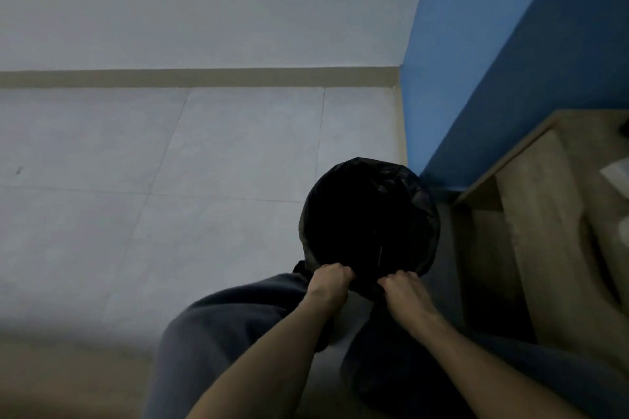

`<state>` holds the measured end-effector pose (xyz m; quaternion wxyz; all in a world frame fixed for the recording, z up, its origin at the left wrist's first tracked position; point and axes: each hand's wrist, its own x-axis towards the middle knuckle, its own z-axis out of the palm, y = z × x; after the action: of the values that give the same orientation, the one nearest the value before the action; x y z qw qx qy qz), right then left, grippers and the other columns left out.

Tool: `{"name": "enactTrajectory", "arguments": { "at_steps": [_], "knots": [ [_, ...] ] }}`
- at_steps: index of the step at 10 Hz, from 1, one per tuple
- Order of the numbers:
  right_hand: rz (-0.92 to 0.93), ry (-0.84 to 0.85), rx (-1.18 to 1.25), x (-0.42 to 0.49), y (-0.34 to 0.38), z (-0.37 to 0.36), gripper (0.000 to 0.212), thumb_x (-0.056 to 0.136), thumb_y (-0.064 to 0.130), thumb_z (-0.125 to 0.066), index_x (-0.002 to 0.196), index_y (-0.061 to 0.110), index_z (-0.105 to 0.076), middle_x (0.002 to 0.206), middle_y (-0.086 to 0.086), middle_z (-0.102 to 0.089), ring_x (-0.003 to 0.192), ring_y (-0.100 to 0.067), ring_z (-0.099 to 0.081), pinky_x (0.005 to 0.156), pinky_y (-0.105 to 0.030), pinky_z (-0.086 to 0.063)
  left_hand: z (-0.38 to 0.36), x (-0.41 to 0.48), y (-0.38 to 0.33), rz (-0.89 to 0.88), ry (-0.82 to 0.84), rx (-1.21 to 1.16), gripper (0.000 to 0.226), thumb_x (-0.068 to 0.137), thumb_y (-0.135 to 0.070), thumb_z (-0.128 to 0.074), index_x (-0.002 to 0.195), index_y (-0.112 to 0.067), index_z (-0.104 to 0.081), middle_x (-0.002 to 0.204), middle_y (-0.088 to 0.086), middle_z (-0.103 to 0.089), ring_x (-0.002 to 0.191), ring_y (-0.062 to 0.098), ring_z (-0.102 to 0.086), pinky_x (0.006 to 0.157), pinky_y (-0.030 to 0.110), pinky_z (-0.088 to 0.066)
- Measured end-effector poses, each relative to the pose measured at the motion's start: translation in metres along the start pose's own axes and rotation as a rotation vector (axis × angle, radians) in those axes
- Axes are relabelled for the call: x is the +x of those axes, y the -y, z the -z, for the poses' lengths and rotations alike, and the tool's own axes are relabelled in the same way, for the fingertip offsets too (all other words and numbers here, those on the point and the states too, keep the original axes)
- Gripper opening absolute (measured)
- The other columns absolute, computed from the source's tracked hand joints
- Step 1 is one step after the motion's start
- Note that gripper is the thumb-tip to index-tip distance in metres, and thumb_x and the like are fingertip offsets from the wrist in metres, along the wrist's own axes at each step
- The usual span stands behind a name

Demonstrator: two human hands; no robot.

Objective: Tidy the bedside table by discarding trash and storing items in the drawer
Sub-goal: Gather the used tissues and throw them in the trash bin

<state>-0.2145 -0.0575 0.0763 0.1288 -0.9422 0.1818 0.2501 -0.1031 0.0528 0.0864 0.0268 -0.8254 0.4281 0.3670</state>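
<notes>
Here, in the head view, the left hand [328,281] and right hand [403,286] are both curled tight, each pinching the near rim of the black bin bag [369,214], which lines a bin on the tiled floor [170,163] just left of the wooden bedside table [531,214]. A pale item, blurred, lies on the table at the far right edge. The thin liner could slip off the rim or tear if tugged unevenly, and its dark inside hides any contents.

Black bag [371,214], blue wall [493,44], grey floor [170,163].
My trousers [221,333], lower centre, are dark grey; the bedside table [544,231] at right is pale wood grain; upper-left wall white.
</notes>
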Motion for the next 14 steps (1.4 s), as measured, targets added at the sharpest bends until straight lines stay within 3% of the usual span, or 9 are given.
{"name": "enactTrajectory", "arguments": {
  "at_steps": [1,3,4,6,7,9,10,12,14],
  "knots": [
    [0.006,0.034,0.070,-0.042,0.012,-0.008,0.034,0.083,0.004,-0.044,0.112,0.010,-0.061,0.117,-0.013,-0.063,0.108,-0.029,-0.056,0.090,-0.035,-0.042,-0.009,-0.036,-0.015,0.004,0.081,-0.014,0.031,0.089,-0.013,-0.050,0.117,-0.009,-0.062,0.118,0.016,-0.063,0.110,0.034,-0.060,0.090,0.042,-0.049],
    [-0.029,-0.102,0.238,-0.067,0.008,0.022,0.040,0.081,0.005,-0.046,0.120,0.008,-0.056,0.124,-0.011,-0.059,0.115,-0.026,-0.051,0.097,-0.033,-0.040,0.019,-0.052,-0.047,-0.004,-0.047,-0.205,0.036,0.084,-0.017,-0.049,0.119,-0.015,-0.060,0.118,0.014,-0.064,0.108,0.033,-0.061,0.090,0.041,-0.051],
    [-0.129,-0.376,0.428,-0.083,-0.015,0.067,0.046,0.082,0.003,-0.046,0.128,0.005,-0.051,0.133,-0.014,-0.053,0.127,-0.027,-0.044,0.108,-0.030,-0.030,0.059,-0.047,-0.089,-0.067,-0.292,-0.365,0.039,0.081,-0.017,-0.042,0.115,-0.018,-0.060,0.114,0.011,-0.065,0.106,0.029,-0.062,0.089,0.040,-0.052],
    [-0.325,-1.056,0.408,-0.157,-0.092,0.137,0.025,0.073,0.000,-0.056,0.095,0.004,-0.067,0.090,-0.016,-0.069,0.083,-0.033,-0.066,0.074,-0.037,-0.052,0.124,-0.046,-0.193,-0.311,-0.520,-0.450,0.047,0.086,-0.008,-0.047,0.133,-0.015,-0.045,0.134,0.009,-0.049,0.126,0.024,-0.043,0.105,0.034,-0.036],
    [-0.474,-1.104,0.365,-0.198,-0.123,0.144,0.024,0.073,0.001,-0.064,0.096,0.008,-0.065,0.092,-0.013,-0.066,0.084,-0.031,-0.063,0.071,-0.035,-0.049,0.138,-0.050,-0.236,-0.446,-0.533,-0.487,0.055,0.085,-0.008,-0.051,0.138,-0.018,-0.038,0.138,0.007,-0.043,0.130,0.023,-0.036,0.106,0.034,-0.033],
    [-0.753,-0.527,0.182,-0.251,-0.172,0.113,0.078,0.072,0.033,-0.068,0.139,0.022,-0.030,0.145,-0.010,-0.034,0.129,-0.031,-0.038,0.098,-0.040,-0.038,0.134,-0.041,-0.317,-0.590,-0.390,-0.389,0.070,0.084,-0.028,-0.062,0.144,-0.033,-0.026,0.157,0.006,-0.010,0.142,0.030,-0.022,0.110,0.044,-0.032],
    [-0.772,-0.454,0.440,-0.255,-0.185,0.094,0.066,0.079,0.028,-0.062,0.138,0.022,-0.033,0.141,-0.008,-0.040,0.126,-0.026,-0.041,0.098,-0.033,-0.038,0.129,-0.029,-0.338,-0.517,-0.314,-0.260,0.061,0.086,-0.035,-0.060,0.141,-0.031,-0.035,0.158,0.007,0.003,0.143,0.035,-0.019,0.112,0.045,-0.031],
    [-0.728,-0.638,0.544,-0.259,-0.194,0.090,0.029,0.085,0.007,-0.049,0.109,0.011,-0.064,0.110,-0.013,-0.064,0.101,-0.029,-0.058,0.082,-0.034,-0.045,0.126,-0.025,-0.338,-0.462,-0.422,-0.230,0.039,0.087,-0.028,-0.061,0.120,-0.008,-0.060,0.153,0.003,-0.015,0.120,0.034,-0.050,0.098,0.041,-0.047],
    [-0.626,-0.837,0.332,-0.231,-0.175,0.119,0.023,0.080,0.013,-0.052,0.087,0.003,-0.071,0.082,-0.015,-0.070,0.074,-0.032,-0.068,0.069,-0.036,-0.052,0.140,-0.043,-0.294,-0.417,-0.546,-0.334,0.037,0.083,-0.033,-0.066,0.111,-0.009,-0.067,0.141,0.003,-0.034,0.111,0.031,-0.055,0.094,0.040,-0.050]
  ]
}}
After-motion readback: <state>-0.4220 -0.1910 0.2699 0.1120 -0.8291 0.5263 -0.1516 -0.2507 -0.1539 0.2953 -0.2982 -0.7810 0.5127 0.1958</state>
